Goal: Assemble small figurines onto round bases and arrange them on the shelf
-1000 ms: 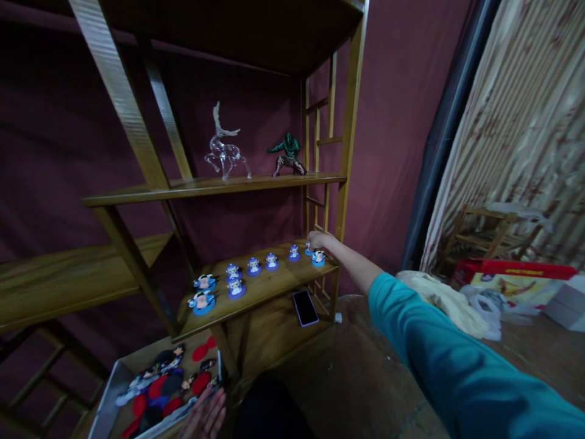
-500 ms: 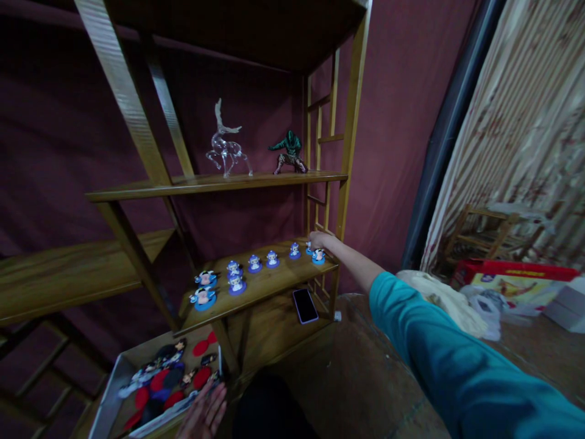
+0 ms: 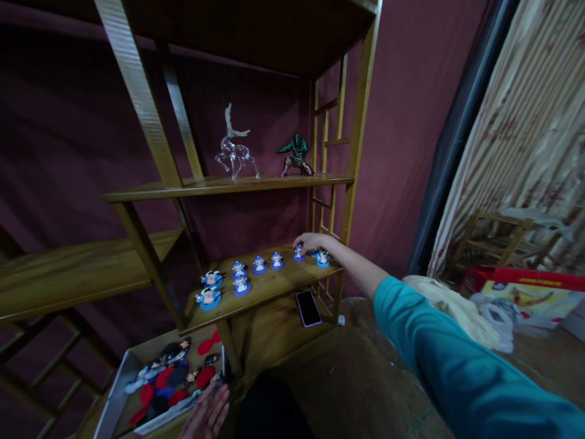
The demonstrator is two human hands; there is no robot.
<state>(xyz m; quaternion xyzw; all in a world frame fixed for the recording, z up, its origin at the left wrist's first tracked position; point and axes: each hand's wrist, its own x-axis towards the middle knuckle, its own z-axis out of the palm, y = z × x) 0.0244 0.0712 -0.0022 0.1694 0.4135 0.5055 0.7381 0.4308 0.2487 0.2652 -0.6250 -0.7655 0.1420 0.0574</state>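
My right hand (image 3: 314, 241) reaches over the right end of the lower shelf (image 3: 269, 281). Its fingertips close around the head of a small purple-based figurine (image 3: 299, 256), which stands upright on the wood. Beside it, a blue-based figurine (image 3: 322, 260) stands near the shelf's right edge, with another partly hidden by the hand. Several more purple-based figurines, such as one at mid-shelf (image 3: 276, 261), stand to the left. Two blue-based figurines, the front one (image 3: 209, 299) included, occupy the left end. My left hand (image 3: 208, 414) is open, palm up, by the rim of a cardboard box (image 3: 111, 399).
Red discs (image 3: 205, 377) and jumbled figures lie in the box. A phone (image 3: 309, 309) rests on the bottom shelf. Above stand a clear deer ornament (image 3: 235, 155) and a green-hooded figure (image 3: 297, 155). Bags (image 3: 450, 305) and a red carton (image 3: 530, 292) sit on the floor at right.
My right hand has moved left from the blue-based figurines at the right end to the neighbouring purple-based one. My left hand stays by the box. The view has shifted slightly.
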